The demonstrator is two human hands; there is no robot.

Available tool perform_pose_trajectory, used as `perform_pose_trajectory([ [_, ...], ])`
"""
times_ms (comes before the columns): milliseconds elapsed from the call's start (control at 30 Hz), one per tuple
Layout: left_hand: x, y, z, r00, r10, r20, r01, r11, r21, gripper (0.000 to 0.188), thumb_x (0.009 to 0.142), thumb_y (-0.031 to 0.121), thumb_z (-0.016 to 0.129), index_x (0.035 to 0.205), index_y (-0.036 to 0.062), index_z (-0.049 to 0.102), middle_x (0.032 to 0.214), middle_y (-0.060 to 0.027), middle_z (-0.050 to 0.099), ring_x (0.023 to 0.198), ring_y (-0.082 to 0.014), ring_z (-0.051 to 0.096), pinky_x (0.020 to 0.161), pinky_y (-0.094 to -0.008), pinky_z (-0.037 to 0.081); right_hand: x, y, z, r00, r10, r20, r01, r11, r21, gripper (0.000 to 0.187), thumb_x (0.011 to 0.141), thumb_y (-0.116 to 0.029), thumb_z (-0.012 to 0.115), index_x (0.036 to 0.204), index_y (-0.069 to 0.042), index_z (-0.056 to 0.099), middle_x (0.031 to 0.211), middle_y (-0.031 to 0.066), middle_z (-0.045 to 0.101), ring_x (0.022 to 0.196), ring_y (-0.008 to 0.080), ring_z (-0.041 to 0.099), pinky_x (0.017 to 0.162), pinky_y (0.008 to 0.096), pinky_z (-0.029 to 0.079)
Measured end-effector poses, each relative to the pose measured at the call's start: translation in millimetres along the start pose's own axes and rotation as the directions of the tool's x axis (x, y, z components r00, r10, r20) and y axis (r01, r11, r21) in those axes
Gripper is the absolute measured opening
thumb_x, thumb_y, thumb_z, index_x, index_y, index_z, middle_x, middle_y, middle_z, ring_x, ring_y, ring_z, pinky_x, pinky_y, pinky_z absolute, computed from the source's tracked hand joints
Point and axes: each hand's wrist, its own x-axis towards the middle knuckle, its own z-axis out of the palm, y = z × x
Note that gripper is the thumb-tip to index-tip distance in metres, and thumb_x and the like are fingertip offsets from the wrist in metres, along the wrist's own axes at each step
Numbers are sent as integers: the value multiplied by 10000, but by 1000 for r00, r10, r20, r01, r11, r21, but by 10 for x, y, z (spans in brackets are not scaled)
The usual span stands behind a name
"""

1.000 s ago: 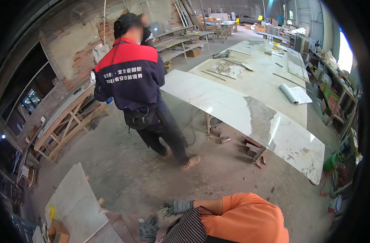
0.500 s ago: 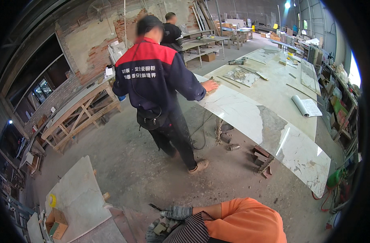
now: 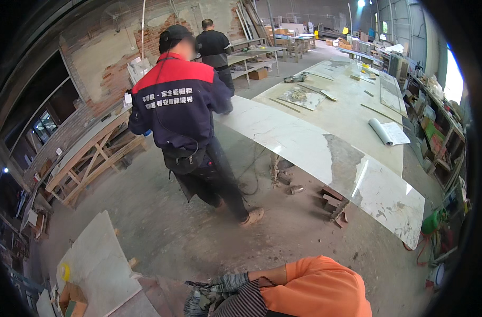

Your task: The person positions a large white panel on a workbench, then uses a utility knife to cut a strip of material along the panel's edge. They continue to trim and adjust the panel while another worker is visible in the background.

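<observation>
At the bottom edge, both my hands are close together in grey knitted gloves. My right hand (image 3: 231,282) reaches in from the right, below an orange sleeve (image 3: 320,288). Its fingers are closed around a dark, thin object (image 3: 197,285) whose kind does not show. Just below it is my left hand (image 3: 192,305), partly cut off by the frame and overlapped by the right. Its fingers are too hidden to read. A black-and-grey striped cloth (image 3: 247,300) lies beside the gloves. Left of my hands stands a pale stone-like slab (image 3: 101,264).
A co-worker (image 3: 172,100) in a red and navy jacket stands ahead beside a long marbled slab (image 3: 294,142). Another person (image 3: 213,47) is farther back. A cardboard box (image 3: 72,298) and yellow tape roll (image 3: 64,271) sit at the lower left. Metal pieces (image 3: 333,206) lie under the long slab.
The co-worker's right hand has left the long slab's surface, and the arm is drawn in toward the body. My right hand has lowered slightly with the dark object. The whole view has shifted a little.
</observation>
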Motion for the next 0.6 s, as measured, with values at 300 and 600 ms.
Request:
perform_pose_trajectory([
  [300, -155, 204, 33, 997, 9, -73, -28, 967, -253, 546, 923, 435, 474, 1258, 4, 489, 1184, -129, 576, 1066, -249, 542, 923, -340, 417, 81, 193, -15, 981, -195, 22, 193, 939, -285, 357, 931, -216, 515, 1262, -84, 518, 1051, 119, 623, 911, 253, 592, 767, 366, 501],
  [600, 8, 54, -86, 957, 214, -195, -195, 974, 116, 429, 921, 374, 535, 1128, 0, 576, 1089, -125, 604, 959, -222, 569, 867, -335, 438, -333, -516, -388, 993, -27, -118, 46, 987, 156, 334, 916, -269, 549, 1165, -54, 607, 1005, 135, 655, 849, 240, 609, 775, 343, 488],
])
